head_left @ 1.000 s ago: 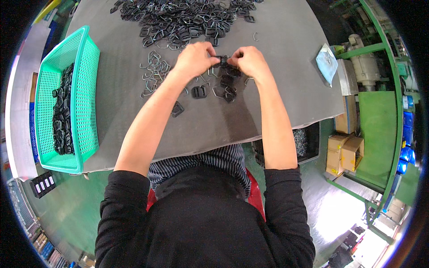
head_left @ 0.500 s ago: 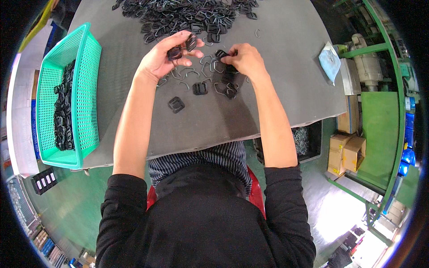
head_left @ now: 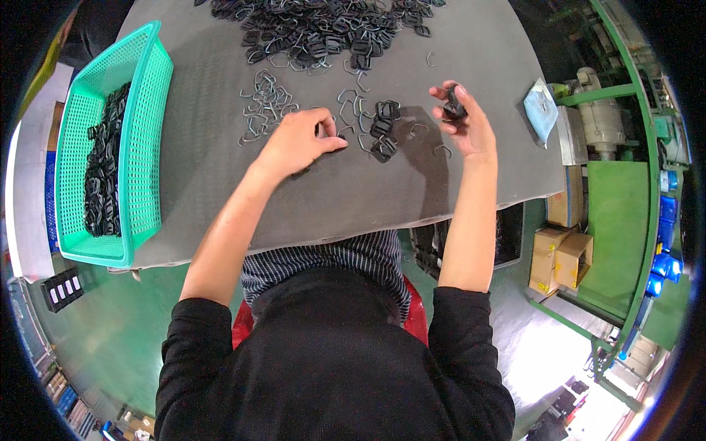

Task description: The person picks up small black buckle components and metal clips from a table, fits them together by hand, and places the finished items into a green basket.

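My left hand [head_left: 301, 141] is low over the table, thumb and fingers pinched on a black plastic strap buckle [head_left: 337, 144], mostly hidden by the fingers. Another black piece [head_left: 301, 174] shows partly from beneath that wrist. My right hand [head_left: 471, 128] is raised off to the right, its fingers curled round a dark buckle [head_left: 454, 109]; whether it holds more than one I cannot tell. Between the hands a short column of black buckles [head_left: 383, 129] lies on the table, with bent wire hooks [head_left: 358, 110] beside it. More loose wire hooks [head_left: 263, 110] lie beyond my left hand.
A big heap of black buckles and hooks [head_left: 323, 37] covers the table's far side. The green plastic basket [head_left: 143, 162] at left holds many black buckles [head_left: 107, 165]. A light-blue packet [head_left: 540, 110] lies at the right edge. A dark crate [head_left: 509, 235] stands below the table's front edge.
My left hand has come down to the table, pinching a buckle there. My right hand has left the buckles in the middle and moved right, with a buckle in its fingers.
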`<state>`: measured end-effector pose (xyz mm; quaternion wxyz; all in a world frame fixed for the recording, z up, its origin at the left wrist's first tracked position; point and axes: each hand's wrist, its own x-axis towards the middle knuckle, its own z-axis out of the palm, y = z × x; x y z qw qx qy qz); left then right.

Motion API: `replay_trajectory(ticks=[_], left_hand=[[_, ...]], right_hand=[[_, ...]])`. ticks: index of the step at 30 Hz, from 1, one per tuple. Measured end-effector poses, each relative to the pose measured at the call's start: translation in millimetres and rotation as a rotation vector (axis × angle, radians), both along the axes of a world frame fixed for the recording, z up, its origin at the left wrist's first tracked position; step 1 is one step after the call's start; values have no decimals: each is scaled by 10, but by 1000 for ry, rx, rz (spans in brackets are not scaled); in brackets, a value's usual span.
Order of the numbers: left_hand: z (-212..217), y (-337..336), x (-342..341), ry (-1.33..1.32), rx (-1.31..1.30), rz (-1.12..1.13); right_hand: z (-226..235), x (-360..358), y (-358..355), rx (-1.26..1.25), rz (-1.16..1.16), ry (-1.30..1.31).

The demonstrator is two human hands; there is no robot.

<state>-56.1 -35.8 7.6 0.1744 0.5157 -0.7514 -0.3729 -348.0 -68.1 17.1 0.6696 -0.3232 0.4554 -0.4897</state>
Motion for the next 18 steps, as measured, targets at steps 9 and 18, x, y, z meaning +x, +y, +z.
replay_trajectory(ticks=[9,18], left_hand=[[4,-141,-63,1040,714,88],[-204,-310,-622,-15,-121,-115]], right_hand=[[-141,661,-78,-139,190,1585],[-212,307,53,-155,25,1133]])
